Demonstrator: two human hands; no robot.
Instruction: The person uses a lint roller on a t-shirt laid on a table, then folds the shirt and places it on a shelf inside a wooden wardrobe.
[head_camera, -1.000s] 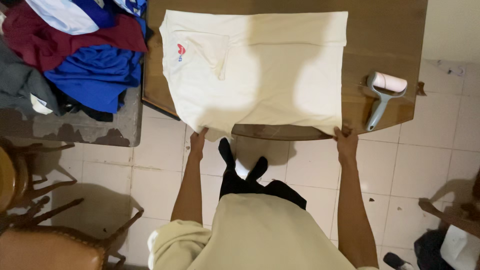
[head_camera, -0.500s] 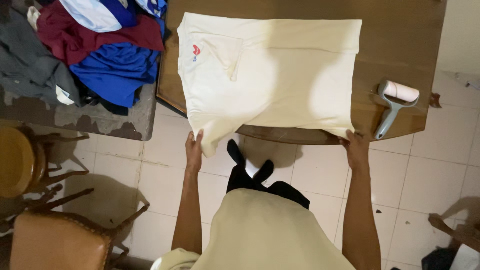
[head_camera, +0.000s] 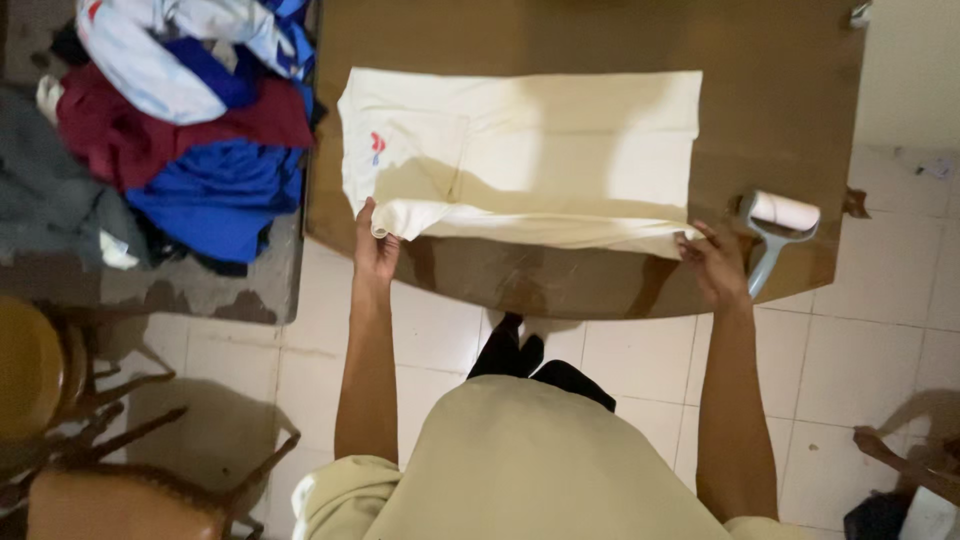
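Gripping the near hem at both ends, the two hands hold one cream shirt spread across the wooden tabletop. On the left, a heap of clothes sits on a separate surface. The left hand is closed on the hem's left corner, the right hand pinches its right corner. Its long axis runs left to right, ahead of both hands, equally near each. One lint roller lies just right.
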